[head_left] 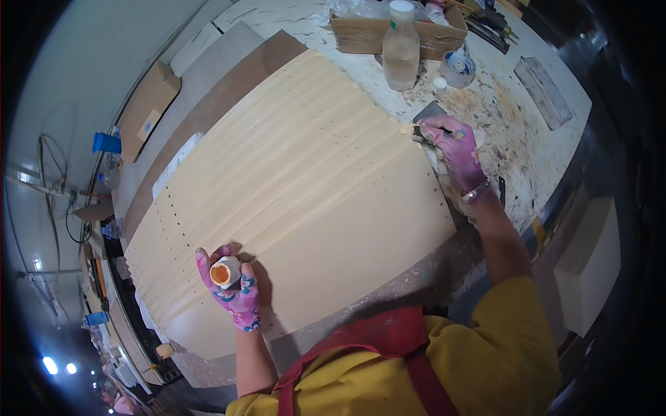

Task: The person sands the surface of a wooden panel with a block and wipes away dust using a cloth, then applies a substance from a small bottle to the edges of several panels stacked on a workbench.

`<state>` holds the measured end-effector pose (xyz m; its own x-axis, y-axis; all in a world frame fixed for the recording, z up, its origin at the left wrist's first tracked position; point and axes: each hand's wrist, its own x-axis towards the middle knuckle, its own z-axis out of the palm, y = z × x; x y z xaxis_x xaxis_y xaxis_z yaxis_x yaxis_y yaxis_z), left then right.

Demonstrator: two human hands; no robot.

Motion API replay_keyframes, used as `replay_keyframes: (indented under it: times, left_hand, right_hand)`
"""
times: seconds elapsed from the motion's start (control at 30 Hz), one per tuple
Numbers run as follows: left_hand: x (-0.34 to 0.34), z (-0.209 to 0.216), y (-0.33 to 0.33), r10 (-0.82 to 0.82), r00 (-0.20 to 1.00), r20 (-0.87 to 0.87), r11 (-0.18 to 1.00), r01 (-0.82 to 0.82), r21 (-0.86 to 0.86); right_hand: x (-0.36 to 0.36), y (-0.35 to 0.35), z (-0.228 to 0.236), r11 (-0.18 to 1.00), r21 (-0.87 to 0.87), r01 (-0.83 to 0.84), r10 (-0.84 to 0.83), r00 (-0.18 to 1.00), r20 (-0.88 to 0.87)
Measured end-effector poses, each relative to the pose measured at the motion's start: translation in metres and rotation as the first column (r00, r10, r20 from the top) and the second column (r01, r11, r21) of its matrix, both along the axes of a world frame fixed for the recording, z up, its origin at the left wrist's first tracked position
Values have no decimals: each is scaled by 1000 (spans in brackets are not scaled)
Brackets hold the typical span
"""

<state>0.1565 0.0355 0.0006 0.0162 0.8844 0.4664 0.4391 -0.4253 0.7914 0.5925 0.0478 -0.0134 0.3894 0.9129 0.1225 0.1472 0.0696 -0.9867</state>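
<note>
A wide stack of pale wooden panels (298, 187) with rows of small holes lies across the workbench. My left hand (232, 288), in a pink flowered glove, rests on the near left part of the panels and holds a small white jar of orange-brown paste (224, 272). My right hand (454, 149), gloved the same way, is at the panels' far right edge. It grips a small putty knife (415, 129) whose tip touches the panel edge.
Behind the panels stand a clear plastic bottle (401, 48), a cardboard box of clutter (361, 35), a roll of tape (458, 68) and a grey block (544, 83). The bench top (506, 132) is smeared with filler. A cardboard sheet (149, 107) and a blue cup (105, 143) lie at left.
</note>
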Motion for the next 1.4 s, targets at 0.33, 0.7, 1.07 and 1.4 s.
replay_keyframes:
  times: [0.33, 0.7, 1.07, 1.4]
  left_hand:
    - [-1, 2, -3, 6, 1000, -10, 999, -6, 38]
    - [4, 6, -4, 14, 998, 67, 1000, -14, -2]
    - [9, 16, -5, 47, 997, 61, 998, -45, -39]
    - [-2, 27, 3, -5, 995, -103, 984, 23, 177]
  right_hand:
    - [-14, 2, 2, 996, 29, 88, -85, 992, -88]
    - [5, -26, -1, 993, 61, 99, -102, 993, 58]
    - [-7, -18, 23, 947, 176, 267, -305, 922, 241]
    - [-95, -34, 15, 978, 195, 70, 21, 904, -427]
